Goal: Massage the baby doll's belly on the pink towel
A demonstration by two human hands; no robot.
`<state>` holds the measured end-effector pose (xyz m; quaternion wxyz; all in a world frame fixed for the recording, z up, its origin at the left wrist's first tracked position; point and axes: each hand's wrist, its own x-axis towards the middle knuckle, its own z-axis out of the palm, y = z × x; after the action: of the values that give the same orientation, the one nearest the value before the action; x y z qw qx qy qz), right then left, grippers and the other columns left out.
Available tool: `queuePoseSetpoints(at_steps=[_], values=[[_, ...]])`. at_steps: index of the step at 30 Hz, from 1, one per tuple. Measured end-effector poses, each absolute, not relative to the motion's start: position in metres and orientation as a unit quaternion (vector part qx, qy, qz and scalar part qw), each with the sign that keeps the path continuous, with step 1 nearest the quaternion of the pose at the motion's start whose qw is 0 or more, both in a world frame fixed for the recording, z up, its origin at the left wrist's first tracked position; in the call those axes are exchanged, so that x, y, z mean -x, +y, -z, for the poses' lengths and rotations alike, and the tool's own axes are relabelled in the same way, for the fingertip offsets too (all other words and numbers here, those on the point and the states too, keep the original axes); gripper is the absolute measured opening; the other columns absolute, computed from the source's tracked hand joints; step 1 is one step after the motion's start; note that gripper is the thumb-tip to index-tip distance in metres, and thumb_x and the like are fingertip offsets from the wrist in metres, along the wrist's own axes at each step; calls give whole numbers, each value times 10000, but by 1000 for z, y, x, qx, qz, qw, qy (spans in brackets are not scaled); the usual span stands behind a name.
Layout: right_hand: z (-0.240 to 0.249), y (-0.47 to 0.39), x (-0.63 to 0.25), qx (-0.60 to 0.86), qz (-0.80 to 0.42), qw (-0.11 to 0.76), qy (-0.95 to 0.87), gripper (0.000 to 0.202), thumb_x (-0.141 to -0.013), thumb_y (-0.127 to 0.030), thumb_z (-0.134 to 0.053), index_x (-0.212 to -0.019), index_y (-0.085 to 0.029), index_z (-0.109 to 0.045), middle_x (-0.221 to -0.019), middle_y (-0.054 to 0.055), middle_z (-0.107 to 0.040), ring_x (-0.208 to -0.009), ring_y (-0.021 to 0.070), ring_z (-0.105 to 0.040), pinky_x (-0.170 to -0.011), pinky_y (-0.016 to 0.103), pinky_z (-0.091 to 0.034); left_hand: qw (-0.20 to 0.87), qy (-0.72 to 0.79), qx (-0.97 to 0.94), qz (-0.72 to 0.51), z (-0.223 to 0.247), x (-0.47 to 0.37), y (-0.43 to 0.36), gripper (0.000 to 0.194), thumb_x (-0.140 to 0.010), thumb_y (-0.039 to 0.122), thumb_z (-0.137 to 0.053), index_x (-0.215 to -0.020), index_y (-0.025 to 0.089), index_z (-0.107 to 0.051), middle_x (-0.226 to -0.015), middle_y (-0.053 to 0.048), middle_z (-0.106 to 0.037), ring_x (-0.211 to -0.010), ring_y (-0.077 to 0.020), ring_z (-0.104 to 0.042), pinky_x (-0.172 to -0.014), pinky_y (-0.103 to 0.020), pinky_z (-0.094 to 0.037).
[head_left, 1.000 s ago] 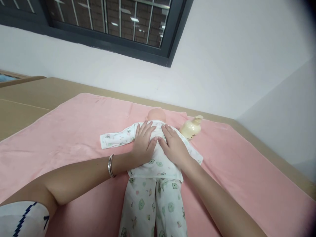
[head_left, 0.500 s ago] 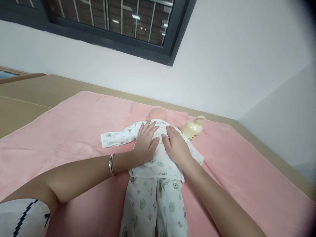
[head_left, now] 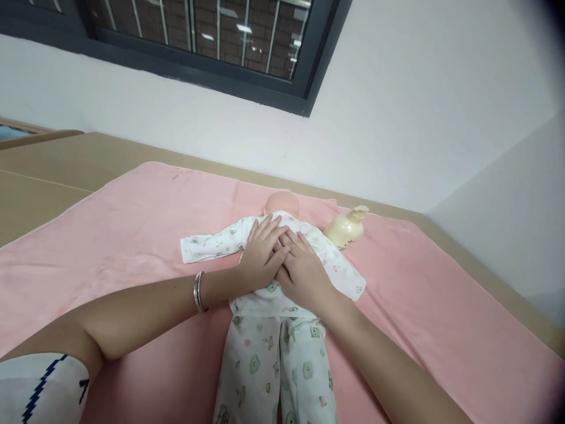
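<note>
A baby doll [head_left: 282,204] in a white printed top and trousers lies stretched out, its head at the far end and its face not visible. My left hand [head_left: 263,253] rests flat on the left side of its upper body, fingers extended. My right hand [head_left: 308,270] also lies flat there, its fingertips meeting those of my left hand near the middle. Both hands are open and hold nothing. Under the doll spreads a pink blanket [head_left: 145,235]. A pale yellow pump bottle [head_left: 346,228] is on the blanket by the doll's right-hand sleeve.
The blanket covers a wooden surface [head_left: 57,159] that meets a white wall [head_left: 375,118] at the back. A dark-framed window [head_left: 212,79] is set in that wall. At the far left edge is a wooden rim [head_left: 44,136] with something blue behind it.
My right hand has slid left across the doll's upper body and now touches my left hand. My left hand, the doll and the bottle stay nearly where they were.
</note>
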<state>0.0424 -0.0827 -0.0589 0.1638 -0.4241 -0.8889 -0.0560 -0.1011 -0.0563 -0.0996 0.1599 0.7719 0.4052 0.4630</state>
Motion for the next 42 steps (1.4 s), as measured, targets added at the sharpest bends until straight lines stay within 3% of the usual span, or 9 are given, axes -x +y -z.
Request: queuePoseSetpoints(at_steps=[6, 12, 20, 23, 27, 31, 33, 35, 42], values=[[64, -87, -42, 401, 84, 196, -891, 444, -934, -189, -419, -1331, -83, -590, -1465, 165, -514, -1439, 299, -376, -1203, 552, -283, 245, 425, -702, -515, 104, 99, -51, 485, -972, 359, -353, -1399, 160, -464, -1502, -128, -483, -1474, -253, -326, -1235, -510, -200], [70, -78, -47, 425, 26, 287, -858, 405, -919, -215, -454, -1262, -121, -648, -1416, 148, -569, -1369, 268, -483, -1189, 491, -333, 230, 435, -696, -523, 107, 97, -49, 460, -982, 353, -341, -1361, 150, -505, -1489, -134, -497, -1468, -253, -337, -1229, -496, -229], [72, -55, -66, 530, -53, 231, -815, 559, -1007, -422, -360, -1487, -143, -425, -1600, 141, -300, -1510, 301, -201, -1207, 558, -225, 198, 508, -711, -445, 105, 93, -50, 519, -977, 349, -352, -1430, 116, -450, -1584, -156, -356, -1516, -275, -219, -1244, -523, -161], [64, -55, -63, 539, -30, 206, -816, 540, -986, -372, -386, -1468, -138, -452, -1542, 142, -419, -1459, 286, -339, -1193, 495, -278, 190, 523, -725, -406, 102, 94, -45, 571, -964, 355, -392, -1453, 60, -407, -1589, -194, -327, -1516, -295, -211, -1246, -521, -161], [47, -56, -53, 546, 23, 157, -822, 476, -966, -319, -400, -1385, -149, -548, -1418, 128, -572, -1367, 285, -472, -1100, 424, -384, 184, 522, -739, -384, 101, 100, -30, 540, -954, 369, -426, -1414, 88, -459, -1553, -181, -401, -1489, -297, -288, -1241, -510, -194], [35, -52, -41, 564, 71, 103, -816, 334, -941, -288, -409, -1094, -200, -693, -1081, 96, -742, -1057, 274, -669, -810, 352, -479, 157, 524, -739, -394, 104, 102, -23, 508, -979, 361, -370, -1395, 91, -481, -1516, -179, -456, -1465, -292, -338, -1228, -504, -236], [32, -48, -38, 583, 84, 92, -803, 301, -940, -322, -417, -993, -222, -697, -892, 69, -751, -856, 263, -695, -682, 333, -452, 139, 518, -743, -401, 106, 101, -24, 506, -986, 347, -342, -1393, 81, -484, -1505, -188, -467, -1459, -295, -346, -1222, -515, -243], [32, -44, -37, 591, 96, 89, -796, 294, -939, -347, -431, -1034, -221, -679, -818, 66, -740, -776, 270, -688, -635, 332, -425, 132, 516, -742, -406, 108, 100, -26, 501, -986, 336, -331, -1387, 83, -495, -1501, -189, -471, -1455, -304, -351, -1215, -532, -248], [39, -46, -38, 576, 118, 97, -803, 233, -959, -274, -407, -997, -186, -620, -880, 98, -730, -835, 296, -691, -673, 359, -449, 130, 517, -741, -408, 108, 98, -29, 496, -979, 313, -336, -1389, 89, -502, -1497, -178, -480, -1448, -306, -359, -1214, -538, -244]])
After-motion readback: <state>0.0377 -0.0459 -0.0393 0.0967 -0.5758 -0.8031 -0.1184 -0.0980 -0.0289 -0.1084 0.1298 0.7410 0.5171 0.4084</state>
